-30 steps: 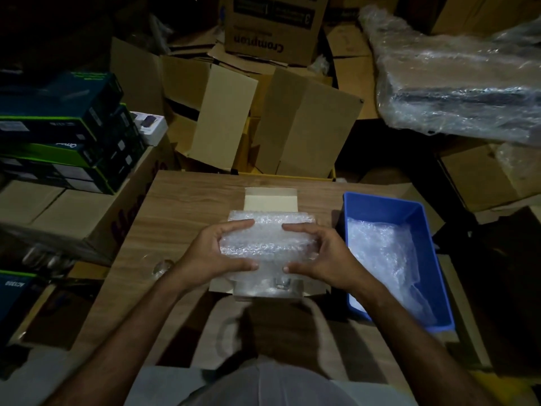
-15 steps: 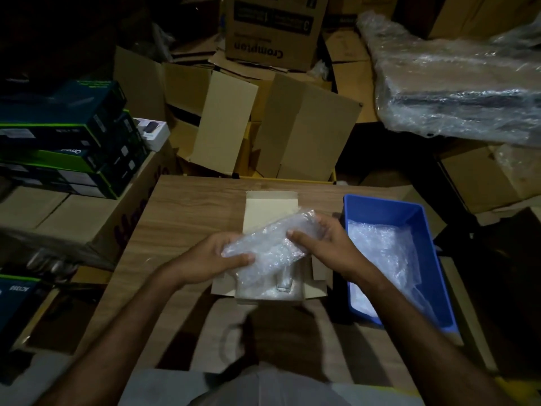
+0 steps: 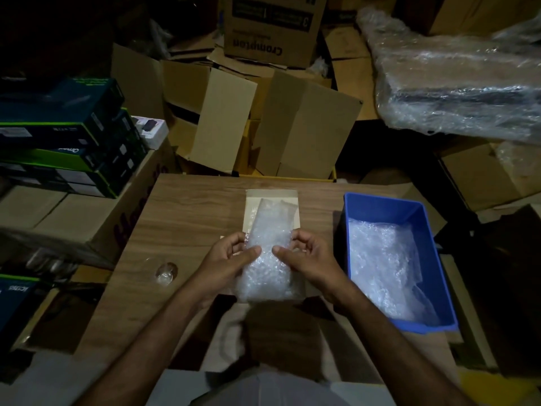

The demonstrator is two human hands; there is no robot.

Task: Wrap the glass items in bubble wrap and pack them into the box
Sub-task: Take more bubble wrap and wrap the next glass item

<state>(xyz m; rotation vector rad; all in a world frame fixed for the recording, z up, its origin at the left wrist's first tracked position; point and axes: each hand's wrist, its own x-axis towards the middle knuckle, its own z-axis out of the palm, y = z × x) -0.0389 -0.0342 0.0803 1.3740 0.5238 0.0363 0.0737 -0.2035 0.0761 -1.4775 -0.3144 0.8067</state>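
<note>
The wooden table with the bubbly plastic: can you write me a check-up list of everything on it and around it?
Surface: light wooden table, dimly lit.
Job's things: clear bubble wrap bundle held over the small open cardboard box; small clear glass item lies unwrapped on the table, to the left.
Clutter: blue plastic bin holding loose bubble wrap, at the right.
Grippers: left hand and right hand both pinch the bundle, thumbs on top.
Cables: nothing seen.
Surroundings: flattened brown cardboard cartons behind, stacked dark green boxes left, plastic-wrapped slab upper right.
</note>
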